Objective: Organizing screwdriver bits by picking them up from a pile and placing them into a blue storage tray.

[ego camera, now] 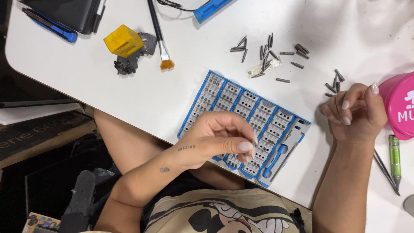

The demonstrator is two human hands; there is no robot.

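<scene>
Bit tray (241, 101): near-side slots hidden under left hand (215, 140) | item pinched in left fingertips (246, 146): too small to tell | right hand (355, 114): contents hidden by curled fingers | pink container (401, 105): cut by right edge | blue tool (211, 8), black case (64, 13): cut by top edge | grey object (409, 205): cut off, unidentifiable

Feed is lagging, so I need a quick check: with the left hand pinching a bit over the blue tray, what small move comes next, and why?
Probably lower the left hand a little and seat the small bit in a free slot of the blue bit tray. The fingertips already hold it just above the slot rows, many slots look empty, and loose bits wait on the table. The right hand holds more.
</scene>
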